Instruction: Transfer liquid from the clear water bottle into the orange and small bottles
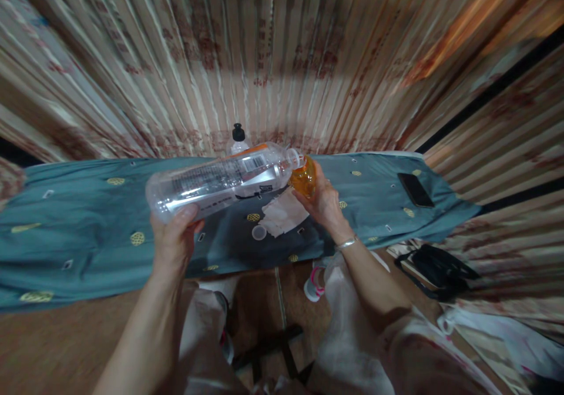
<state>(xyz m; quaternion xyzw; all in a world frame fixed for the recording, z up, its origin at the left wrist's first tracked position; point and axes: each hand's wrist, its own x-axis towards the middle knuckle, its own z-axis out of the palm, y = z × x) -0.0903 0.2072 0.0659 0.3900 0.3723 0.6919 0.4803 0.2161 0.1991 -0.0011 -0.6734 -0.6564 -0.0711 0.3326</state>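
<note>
My left hand grips the lower end of a large clear plastic bottle, which lies tilted nearly sideways with its neck toward the right. In my right hand is a small container of orange liquid, held at the mouth of the bottle. Below them on the cloth lie a crumpled white paper and a small round cap. Behind the large bottle stands another bottle with a black top, its lower part hidden.
A teal patterned cloth covers the narrow table. A black phone lies at the right. Pleated curtains hang behind. A black bag sits low at the right, and my legs are under the table's front edge.
</note>
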